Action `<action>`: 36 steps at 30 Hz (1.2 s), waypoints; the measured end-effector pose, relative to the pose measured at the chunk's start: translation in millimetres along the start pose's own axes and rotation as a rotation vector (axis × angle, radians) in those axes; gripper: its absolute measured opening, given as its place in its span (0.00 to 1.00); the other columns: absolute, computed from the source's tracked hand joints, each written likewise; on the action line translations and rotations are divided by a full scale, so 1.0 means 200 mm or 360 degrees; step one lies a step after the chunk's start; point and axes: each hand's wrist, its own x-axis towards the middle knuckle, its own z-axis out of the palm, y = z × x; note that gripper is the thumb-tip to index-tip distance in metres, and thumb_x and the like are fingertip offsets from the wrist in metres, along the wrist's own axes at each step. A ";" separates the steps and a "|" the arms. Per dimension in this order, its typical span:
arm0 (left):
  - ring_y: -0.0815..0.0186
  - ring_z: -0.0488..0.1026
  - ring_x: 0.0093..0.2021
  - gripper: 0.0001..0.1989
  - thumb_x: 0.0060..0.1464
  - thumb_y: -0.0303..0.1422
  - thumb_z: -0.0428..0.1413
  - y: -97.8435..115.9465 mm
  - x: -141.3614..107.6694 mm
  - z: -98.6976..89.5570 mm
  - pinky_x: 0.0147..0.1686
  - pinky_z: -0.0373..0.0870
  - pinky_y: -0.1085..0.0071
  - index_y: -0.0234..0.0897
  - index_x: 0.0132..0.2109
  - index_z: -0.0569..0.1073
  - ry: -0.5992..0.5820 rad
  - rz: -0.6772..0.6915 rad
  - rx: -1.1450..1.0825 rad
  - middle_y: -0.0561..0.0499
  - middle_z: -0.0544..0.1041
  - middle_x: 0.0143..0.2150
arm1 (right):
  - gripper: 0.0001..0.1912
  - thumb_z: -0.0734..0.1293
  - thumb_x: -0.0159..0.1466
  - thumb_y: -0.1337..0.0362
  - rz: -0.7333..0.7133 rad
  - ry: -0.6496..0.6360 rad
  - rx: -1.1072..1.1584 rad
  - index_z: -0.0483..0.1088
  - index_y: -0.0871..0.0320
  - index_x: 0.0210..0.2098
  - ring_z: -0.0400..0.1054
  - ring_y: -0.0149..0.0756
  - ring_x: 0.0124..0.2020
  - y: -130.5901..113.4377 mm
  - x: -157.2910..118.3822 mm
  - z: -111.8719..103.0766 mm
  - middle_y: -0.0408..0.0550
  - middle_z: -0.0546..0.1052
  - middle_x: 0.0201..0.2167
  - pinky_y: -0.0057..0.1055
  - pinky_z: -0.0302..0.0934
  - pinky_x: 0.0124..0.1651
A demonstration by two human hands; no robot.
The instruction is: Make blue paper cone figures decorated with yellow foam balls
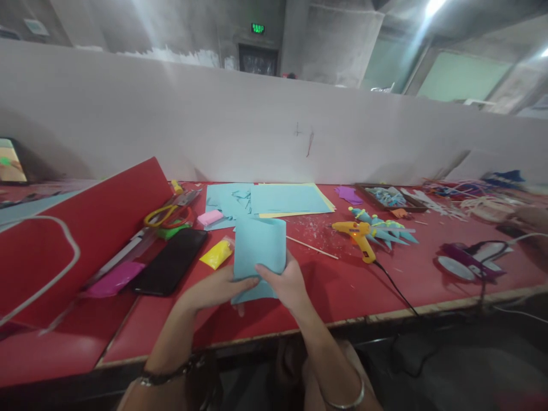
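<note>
A light blue paper (260, 242), bent or folded over, is held upright above the red table near its front edge. My left hand (218, 287) grips its lower left side, thumb on the front face and most fingers hidden behind. On the lower right side, my right hand (287, 279) holds the same paper with its thumb across the front. Just left of the paper lies a yellow packet (217, 254). Behind it are flat blue sheets (291, 200) with cut blue scraps (242, 200) beside them. A thin wooden stick (312, 247) lies to the right.
To the right lie a yellow glue gun (359, 235) with a black cord, a spiky blue paper piece (385, 229) and a tray (417, 202) of scraps. On the left are a black phone (172, 262), scissors (165, 217) and a tilted red board (98, 228). A white partition (240, 125) stands behind.
</note>
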 end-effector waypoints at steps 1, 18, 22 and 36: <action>0.68 0.71 0.22 0.24 0.47 0.51 0.49 0.00 0.00 0.00 0.26 0.67 0.71 0.34 0.40 0.67 0.0002 -0.0007 -0.0007 0.51 0.74 0.31 | 0.23 0.69 0.45 0.61 -0.0002 0.0003 -0.0003 0.67 0.61 0.41 0.70 0.38 0.36 0.00 0.00 0.00 0.49 0.76 0.36 0.31 0.64 0.37; 0.68 0.68 0.24 0.22 0.46 0.51 0.50 0.00 -0.02 -0.03 0.27 0.65 0.72 0.34 0.33 0.67 -0.0086 0.0024 0.0088 0.56 0.70 0.21 | 0.20 0.66 0.51 0.53 0.0117 -0.0012 0.0427 0.69 0.61 0.36 0.68 0.35 0.31 0.06 0.02 -0.04 0.48 0.75 0.31 0.30 0.63 0.35; 0.69 0.67 0.24 0.21 0.46 0.50 0.50 -0.01 -0.01 -0.03 0.28 0.64 0.72 0.33 0.35 0.67 -0.0065 0.0021 0.0123 0.55 0.70 0.21 | 0.19 0.66 0.52 0.53 0.0098 0.0012 0.0326 0.68 0.62 0.35 0.66 0.33 0.28 0.05 0.02 -0.04 0.46 0.74 0.28 0.28 0.61 0.31; 0.68 0.66 0.20 0.22 0.45 0.53 0.49 0.01 -0.01 0.00 0.24 0.63 0.72 0.36 0.27 0.64 0.0034 -0.0035 0.0037 0.56 0.67 0.18 | 0.18 0.67 0.50 0.54 0.0115 0.0022 0.0342 0.69 0.61 0.33 0.68 0.34 0.28 0.04 0.03 -0.03 0.46 0.76 0.29 0.27 0.62 0.31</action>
